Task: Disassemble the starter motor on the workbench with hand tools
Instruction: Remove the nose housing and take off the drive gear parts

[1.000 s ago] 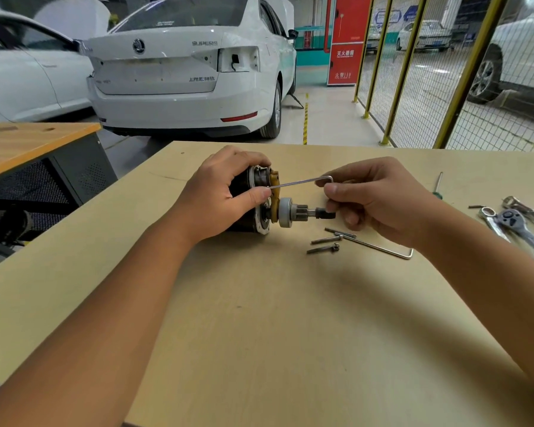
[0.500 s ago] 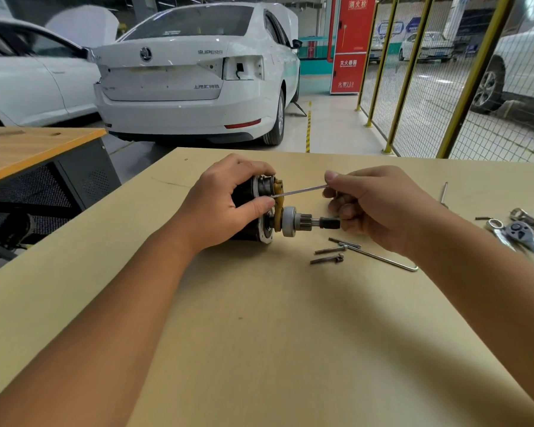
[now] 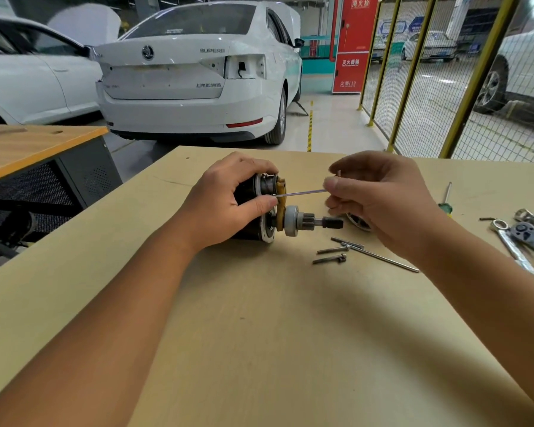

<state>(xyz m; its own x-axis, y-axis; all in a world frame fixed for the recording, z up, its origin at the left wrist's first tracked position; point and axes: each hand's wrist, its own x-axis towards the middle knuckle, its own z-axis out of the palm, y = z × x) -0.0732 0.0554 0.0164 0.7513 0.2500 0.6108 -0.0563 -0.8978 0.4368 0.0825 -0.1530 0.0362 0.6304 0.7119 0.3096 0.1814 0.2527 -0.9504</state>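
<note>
Left hand (image 3: 228, 201) grips the starter motor (image 3: 259, 208) lying on the workbench (image 3: 259, 334); right hand (image 3: 379, 198) pinches a hex key (image 3: 302, 192) into its face. Loose bolts (image 3: 333, 254) beside it — partly stripped, body and pinion shaft (image 3: 309, 224) remain assembled.

Workbench (image 3: 259, 334) bears starter motor (image 3: 259, 217), bolts (image 3: 330, 259), wrenches (image 3: 518, 241)

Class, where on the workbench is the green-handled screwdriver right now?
The green-handled screwdriver lies on the right side of the workbench, just beyond the right hand and left of the wrenches.
</note>
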